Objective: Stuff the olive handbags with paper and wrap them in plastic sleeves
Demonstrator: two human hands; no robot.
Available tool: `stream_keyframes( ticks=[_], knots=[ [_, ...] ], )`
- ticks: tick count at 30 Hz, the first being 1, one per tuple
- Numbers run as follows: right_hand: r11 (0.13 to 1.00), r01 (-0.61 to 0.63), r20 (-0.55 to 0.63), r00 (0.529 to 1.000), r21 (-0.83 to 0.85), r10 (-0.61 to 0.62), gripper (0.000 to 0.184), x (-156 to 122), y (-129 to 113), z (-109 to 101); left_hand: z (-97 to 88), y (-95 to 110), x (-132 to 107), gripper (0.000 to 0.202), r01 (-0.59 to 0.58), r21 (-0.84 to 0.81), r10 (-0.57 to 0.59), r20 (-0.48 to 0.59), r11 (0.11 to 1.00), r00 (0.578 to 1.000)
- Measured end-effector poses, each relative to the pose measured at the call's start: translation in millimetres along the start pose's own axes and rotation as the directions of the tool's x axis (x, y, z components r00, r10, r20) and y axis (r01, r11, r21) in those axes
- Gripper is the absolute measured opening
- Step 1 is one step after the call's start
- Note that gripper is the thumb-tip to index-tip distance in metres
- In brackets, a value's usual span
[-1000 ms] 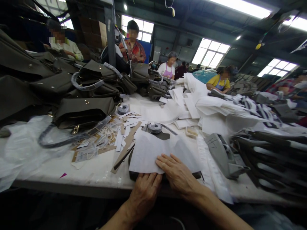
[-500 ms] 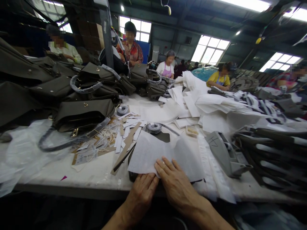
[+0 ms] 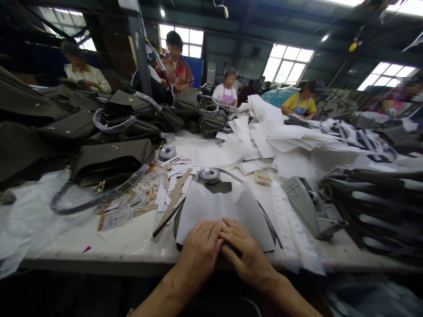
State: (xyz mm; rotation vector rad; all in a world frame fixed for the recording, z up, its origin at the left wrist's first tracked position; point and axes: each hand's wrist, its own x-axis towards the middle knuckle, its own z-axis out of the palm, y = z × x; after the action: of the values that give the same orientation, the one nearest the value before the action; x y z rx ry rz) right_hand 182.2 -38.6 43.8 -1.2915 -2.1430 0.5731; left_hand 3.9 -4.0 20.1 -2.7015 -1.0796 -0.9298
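A sheet of white tissue paper [image 3: 221, 207] lies over a dark olive bag piece [image 3: 222, 187] at the near edge of the white worktable [image 3: 132, 233]. My left hand [image 3: 200, 251] and my right hand [image 3: 244, 255] rest side by side on the paper's near edge, fingers stretched flat and pressing it down, thumbs touching. Neither hand holds anything. A roll of tape [image 3: 209, 175] sits just behind the paper.
Olive handbags [image 3: 112, 160] with wrapped handles pile at the left. White paper stacks [image 3: 291, 145] fill the middle right, a grey tape dispenser [image 3: 307, 207] and dark stacked straps [image 3: 380, 207] at right. Card strips and tags [image 3: 155, 193] litter the left centre. Several people work behind.
My left hand has slid up from the table edge onto the paper beside my right hand. The paper has been pulled smoother over the dark piece.
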Motion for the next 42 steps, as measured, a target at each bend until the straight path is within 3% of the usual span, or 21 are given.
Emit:
stream_keyframes(
  ticks=[3, 6, 8, 11, 14, 16, 21, 26, 29, 31, 33, 35, 38, 42],
  knots=[
    [0.955, -0.189, -0.138, 0.965, 0.227, 0.224, 0.025, 1.0, 4.9, -10.1, 7.4, -1.8, -12.4, 0.035, -0.016, 0.020, 0.016, 0.024, 1.000, 1.000],
    [0.925, -0.286, -0.064, 0.948, 0.250, 0.310, 0.024, 10.5, 1.1, -26.9, 8.1, -0.1, -15.2, 0.034, -0.050, 0.035, 0.050, 0.000, 0.998, 0.999],
    [0.959, -0.257, 0.084, 0.965, 0.124, 0.247, 0.023, 23.1, -11.6, -42.0, 9.3, 0.8, -14.8, 0.034, -0.050, 0.044, 0.050, -0.004, 0.998, 0.999],
    [0.968, -0.162, 0.258, 0.943, -0.194, 0.210, 0.024, 50.5, -40.3, -62.8, 10.5, 1.3, -13.9, 0.035, -0.051, 0.029, 0.049, 0.048, 0.998, 0.998],
    [0.880, -0.076, 0.299, 0.924, -0.469, 0.239, 0.019, 80.8, -59.0, -69.7, 9.5, 1.4, -12.9, 0.033, -0.047, 0.009, 0.046, 0.066, 0.999, 0.997],
    [0.866, -0.035, 0.326, 0.918, -0.498, 0.224, 0.015, 94.4, -55.9, -64.9, 9.2, 1.4, -12.4, 0.032, -0.037, 0.003, 0.037, 0.049, 0.999, 0.998],
    [0.940, -0.016, 0.347, 0.927, -0.341, 0.141, 0.010, 80.7, -6.6, -38.5, 15.3, 2.4, -15.0, 0.031, -0.015, 0.011, 0.015, 0.006, 1.000, 1.000],
    [1.000, -0.025, 0.062, 0.998, 0.008, 0.025, 0.012, 46.8, 29.4, -19.4, 19.9, 5.5, -18.8, 0.032, 0.007, 0.028, -0.007, 0.000, 1.000, 1.000],
    [0.997, -0.054, 0.035, 0.998, 0.057, 0.052, 0.008, 44.1, 31.2, -15.4, 8.7, 5.0, -10.0, 0.030, 0.001, 0.031, -0.004, 0.120, 1.000, 0.993],
    [0.996, -0.066, 0.046, 0.997, 0.054, 0.063, 0.007, 46.7, 29.5, -15.3, -4.6, 4.4, 4.9, 0.028, -0.021, 0.011, 0.016, 0.333, 1.000, 0.943],
    [0.997, -0.072, 0.053, 0.996, 0.039, 0.070, 0.007, 48.7, 28.9, -15.3, -18.5, 5.2, 25.8, 0.023, -0.043, -0.037, 0.056, 0.562, 0.998, 0.826],
    [0.997, -0.079, 0.055, 0.995, 0.018, 0.078, 0.009, 48.7, 30.8, -14.4, -28.8, 7.7, 48.7, 0.022, -0.055, -0.081, 0.094, 0.635, 0.995, 0.767],
    [0.995, -0.094, 0.041, 0.995, -0.031, 0.095, 0.012, 46.4, 36.9, -11.6, -33.4, 9.9, 78.7, 0.021, -0.058, -0.101, 0.109, 0.643, 0.993, 0.758],
    [0.986, -0.166, 0.005, 0.986, 0.006, 0.166, 0.008, 44.8, 41.1, -9.9, -21.4, -3.4, 96.5, 0.016, -0.002, -0.060, 0.041, 0.658, 0.998, 0.752]
  ],
)
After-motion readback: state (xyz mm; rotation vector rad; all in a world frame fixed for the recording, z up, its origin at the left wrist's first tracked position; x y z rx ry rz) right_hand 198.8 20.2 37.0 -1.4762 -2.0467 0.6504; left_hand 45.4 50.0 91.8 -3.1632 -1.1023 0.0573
